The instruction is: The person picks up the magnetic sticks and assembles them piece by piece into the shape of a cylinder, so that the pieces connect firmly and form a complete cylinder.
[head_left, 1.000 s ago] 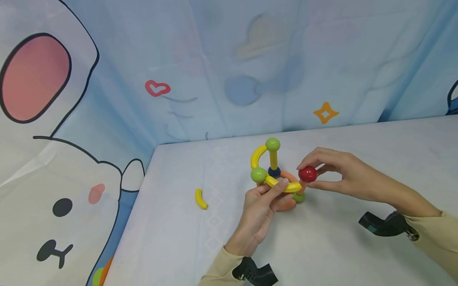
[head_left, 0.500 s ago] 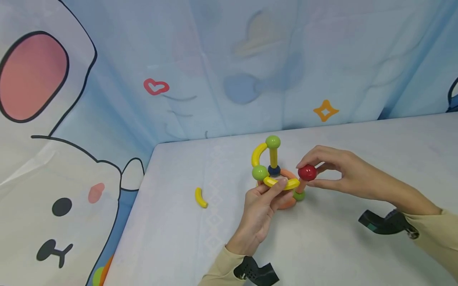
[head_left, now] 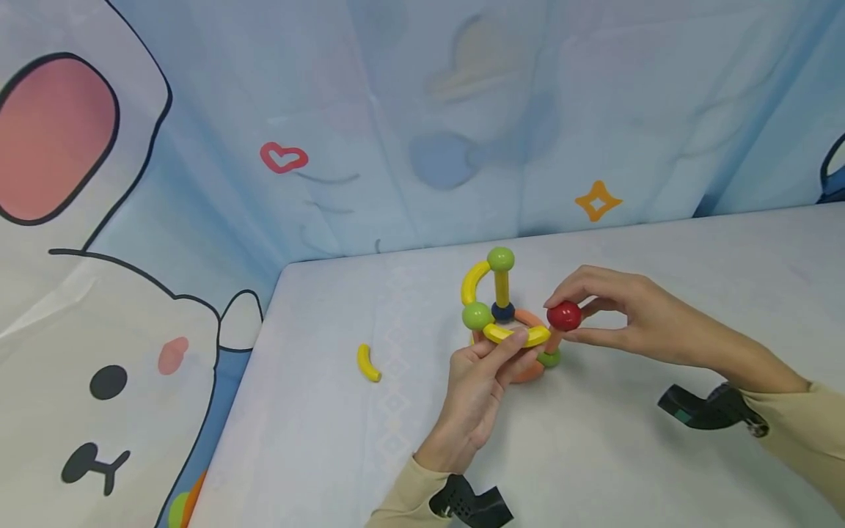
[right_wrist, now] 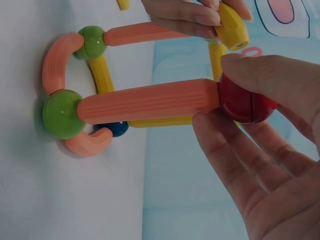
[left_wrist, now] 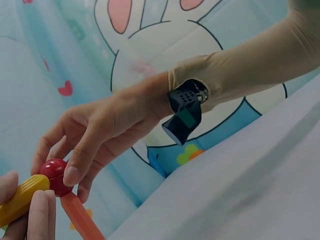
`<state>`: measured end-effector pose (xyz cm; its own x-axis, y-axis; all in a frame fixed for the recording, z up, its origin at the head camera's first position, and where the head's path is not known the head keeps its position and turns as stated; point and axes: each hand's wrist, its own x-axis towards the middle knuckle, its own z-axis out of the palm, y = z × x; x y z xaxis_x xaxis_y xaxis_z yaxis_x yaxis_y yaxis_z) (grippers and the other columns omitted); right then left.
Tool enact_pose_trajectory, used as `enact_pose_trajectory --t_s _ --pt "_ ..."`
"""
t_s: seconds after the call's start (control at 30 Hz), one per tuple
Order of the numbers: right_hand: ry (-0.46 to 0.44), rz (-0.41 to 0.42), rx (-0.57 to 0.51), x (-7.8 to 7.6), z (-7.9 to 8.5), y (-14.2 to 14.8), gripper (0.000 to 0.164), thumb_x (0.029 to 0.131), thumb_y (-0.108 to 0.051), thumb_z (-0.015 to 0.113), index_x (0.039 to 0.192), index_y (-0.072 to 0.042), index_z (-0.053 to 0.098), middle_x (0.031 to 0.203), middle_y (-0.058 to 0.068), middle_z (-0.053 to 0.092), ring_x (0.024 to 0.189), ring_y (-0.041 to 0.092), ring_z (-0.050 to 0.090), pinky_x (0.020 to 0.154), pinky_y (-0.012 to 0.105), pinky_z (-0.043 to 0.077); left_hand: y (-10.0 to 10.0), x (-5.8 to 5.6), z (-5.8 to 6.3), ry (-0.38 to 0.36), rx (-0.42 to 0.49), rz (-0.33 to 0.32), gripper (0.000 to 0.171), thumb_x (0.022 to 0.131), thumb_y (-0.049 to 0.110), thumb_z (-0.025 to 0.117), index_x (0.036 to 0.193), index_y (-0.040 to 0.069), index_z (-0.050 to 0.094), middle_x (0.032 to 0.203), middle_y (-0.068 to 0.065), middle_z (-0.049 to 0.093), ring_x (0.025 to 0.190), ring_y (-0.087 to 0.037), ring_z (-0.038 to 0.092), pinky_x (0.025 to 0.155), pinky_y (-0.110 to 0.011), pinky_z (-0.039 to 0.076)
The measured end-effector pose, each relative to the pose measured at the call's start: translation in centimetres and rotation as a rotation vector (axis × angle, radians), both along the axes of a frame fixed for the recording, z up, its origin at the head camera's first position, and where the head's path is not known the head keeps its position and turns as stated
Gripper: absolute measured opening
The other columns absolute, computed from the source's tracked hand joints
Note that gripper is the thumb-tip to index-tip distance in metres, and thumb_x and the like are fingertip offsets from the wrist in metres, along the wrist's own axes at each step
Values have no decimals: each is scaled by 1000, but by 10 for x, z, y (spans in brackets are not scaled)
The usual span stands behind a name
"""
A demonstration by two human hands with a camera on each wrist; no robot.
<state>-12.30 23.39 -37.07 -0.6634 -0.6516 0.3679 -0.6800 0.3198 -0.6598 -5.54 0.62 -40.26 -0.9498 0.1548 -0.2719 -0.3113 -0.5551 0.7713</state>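
In the head view my left hand [head_left: 475, 389] pinches a yellow curved rod [head_left: 538, 337] between thumb and fingers; its inner end is beside a light green ball [head_left: 477, 316]. My right hand [head_left: 634, 315] grips a red ball [head_left: 564, 316] with thumb and fingertips. That ball sits atop an orange straight rod [right_wrist: 150, 101], which rises from a green ball [right_wrist: 63, 114] at the base. The yellow rod's free end points at the red ball; the right wrist view shows a small gap between them. Behind stand a yellow upright rod [head_left: 502, 288] and a dark blue ball [head_left: 503, 312].
A loose yellow curved rod [head_left: 368, 363] lies on the white-covered table [head_left: 317, 440], left of the structure. Another light green ball [head_left: 501, 259] tops the structure, joined to a yellow arc [head_left: 472, 282]. A patterned blue curtain [head_left: 370, 110] hangs behind the table.
The head view has shifted slightly. Both hands keep hold of the same pieces in nearly the same places, and the curved rod's free end has tilted up a little.
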Motion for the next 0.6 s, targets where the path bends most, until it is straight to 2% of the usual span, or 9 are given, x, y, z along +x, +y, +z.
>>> enact_pose_trajectory --t_s 0.3,0.6 --pt "4 27 -24 -1 0 -3 60 72 4 93 123 -18 70 114 -9 67 100 4 66 80 21 59 4 -1 -2 15 4 44 24 98 6 73 116 -11 73 128 -21 66 108 -27 74 91 -30 58" --pt "8 25 -21 -1 0 -5 60 72 3 93 123 -19 69 114 -10 68 99 5 66 82 20 59 2 -1 -3 24 23 11 24 100 4 70 121 -9 72 129 -18 66 113 -28 73 92 -30 57"
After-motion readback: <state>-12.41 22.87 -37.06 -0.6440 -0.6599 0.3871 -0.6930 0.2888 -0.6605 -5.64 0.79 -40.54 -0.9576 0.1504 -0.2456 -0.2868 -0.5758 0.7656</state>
